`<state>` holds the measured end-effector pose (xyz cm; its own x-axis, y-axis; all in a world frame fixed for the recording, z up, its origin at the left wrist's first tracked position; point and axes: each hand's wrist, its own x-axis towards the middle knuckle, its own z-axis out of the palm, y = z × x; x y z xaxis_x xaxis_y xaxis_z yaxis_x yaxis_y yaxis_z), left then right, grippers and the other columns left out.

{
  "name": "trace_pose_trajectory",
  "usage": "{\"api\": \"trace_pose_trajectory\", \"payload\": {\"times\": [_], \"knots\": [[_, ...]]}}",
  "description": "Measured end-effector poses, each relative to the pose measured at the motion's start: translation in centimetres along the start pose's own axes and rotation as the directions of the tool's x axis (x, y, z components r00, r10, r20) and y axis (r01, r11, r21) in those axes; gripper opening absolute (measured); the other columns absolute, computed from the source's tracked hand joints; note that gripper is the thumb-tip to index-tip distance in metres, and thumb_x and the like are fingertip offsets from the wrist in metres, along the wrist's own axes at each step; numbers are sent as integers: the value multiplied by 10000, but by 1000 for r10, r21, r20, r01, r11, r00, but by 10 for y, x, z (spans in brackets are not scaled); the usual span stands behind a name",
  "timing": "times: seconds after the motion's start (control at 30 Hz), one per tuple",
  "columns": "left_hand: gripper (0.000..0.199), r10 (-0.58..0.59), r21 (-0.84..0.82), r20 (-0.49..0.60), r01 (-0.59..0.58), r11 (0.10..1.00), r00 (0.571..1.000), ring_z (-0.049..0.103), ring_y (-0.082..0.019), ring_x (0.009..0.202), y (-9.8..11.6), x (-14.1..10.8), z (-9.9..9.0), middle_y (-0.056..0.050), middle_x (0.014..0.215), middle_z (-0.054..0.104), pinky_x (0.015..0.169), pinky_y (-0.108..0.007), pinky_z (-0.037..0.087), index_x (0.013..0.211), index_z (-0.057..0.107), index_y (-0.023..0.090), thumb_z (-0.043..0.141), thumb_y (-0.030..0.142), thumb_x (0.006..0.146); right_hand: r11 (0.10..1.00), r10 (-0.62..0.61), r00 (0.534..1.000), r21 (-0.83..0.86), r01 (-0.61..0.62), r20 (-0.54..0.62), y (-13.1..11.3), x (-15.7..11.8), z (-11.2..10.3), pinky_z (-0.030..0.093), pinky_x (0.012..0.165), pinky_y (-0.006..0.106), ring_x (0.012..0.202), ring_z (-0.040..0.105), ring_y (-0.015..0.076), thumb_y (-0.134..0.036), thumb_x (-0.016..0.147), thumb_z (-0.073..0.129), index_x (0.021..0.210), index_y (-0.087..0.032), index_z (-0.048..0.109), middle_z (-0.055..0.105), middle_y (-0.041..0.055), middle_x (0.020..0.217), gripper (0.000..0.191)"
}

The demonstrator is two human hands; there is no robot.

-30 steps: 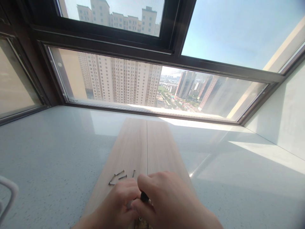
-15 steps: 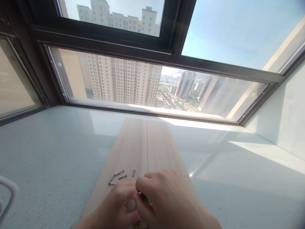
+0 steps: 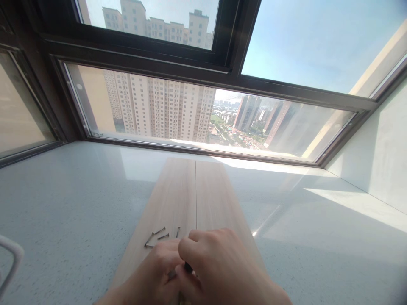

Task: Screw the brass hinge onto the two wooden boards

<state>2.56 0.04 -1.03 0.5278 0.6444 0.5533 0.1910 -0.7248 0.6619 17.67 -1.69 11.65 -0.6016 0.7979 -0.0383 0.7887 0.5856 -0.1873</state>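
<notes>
Both hands are bunched together at the near end of the wooden boards (image 3: 195, 195), low in the head view and partly cut off by the bottom edge. The left hand (image 3: 157, 275) lies palm down, its knuckles raised and its fingers curled inward toward the right hand. The right hand (image 3: 222, 267) sits a little higher and overlaps it, the back of the hand facing up, the index finger bent over and its tip pressed down where the two hands meet. Between them a small dark object (image 3: 188, 267) shows as a sliver, pinched under the right hand's fingers; what it is cannot be made out. The left fingers are clenched close against the same spot, but what they grasp, if anything, is hidden.

Just beyond the left knuckles a few small nails (image 3: 159, 236) lie scattered loose on the left board, near the seam. The two pale boards lie flat side by side, touching along a straight joint, running away toward the window (image 3: 203, 110).

They rest on a light speckled worktop (image 3: 63, 203), sunlit at the right. A curved white edge (image 3: 9, 258) pokes in at the far left, well apart from the hands.
</notes>
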Motion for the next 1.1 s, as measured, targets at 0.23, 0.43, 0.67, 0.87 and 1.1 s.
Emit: {"api": "trace_pose_trajectory", "payload": {"times": [0.23,0.43,0.67,0.87,1.1], "knots": [[145,-67,-96,-21,65,993,998,573,-136,668,-4,-3,0,-11,717,657,626,-223,421,717,600,169,521,175,838,1000,17,999,7,-17,-37,2,0,3,135,455,268,502,191,109,-327,804,566,660,-189,472,575,-33,644,221],[158,-55,-87,-18,53,995,998,538,-132,626,0,-1,0,-6,655,608,597,-223,396,625,542,166,493,146,774,999,11,1000,30,-11,-18,3,-3,-2,166,456,250,530,300,107,-288,712,610,727,-210,499,572,-33,728,136],[100,-104,-121,-51,97,988,993,593,-146,689,0,-3,3,-7,733,664,660,-226,423,687,568,194,514,167,766,998,33,999,58,-33,5,2,1,0,152,467,257,518,244,105,-324,765,588,675,-196,482,587,-34,682,189],[150,-58,-122,-48,52,991,997,566,-133,620,4,1,1,5,654,632,602,-217,400,646,492,196,460,193,793,996,72,997,46,-72,-12,3,0,-1,146,474,260,519,267,105,-385,743,635,661,-197,476,584,-32,667,259],[106,-68,-120,-49,62,991,996,565,-140,628,2,-3,4,0,654,619,608,-223,409,628,519,194,498,175,730,999,41,997,9,-42,58,-1,1,-4,160,455,258,507,301,105,-287,737,588,716,-206,547,645,-21,733,93]]}}
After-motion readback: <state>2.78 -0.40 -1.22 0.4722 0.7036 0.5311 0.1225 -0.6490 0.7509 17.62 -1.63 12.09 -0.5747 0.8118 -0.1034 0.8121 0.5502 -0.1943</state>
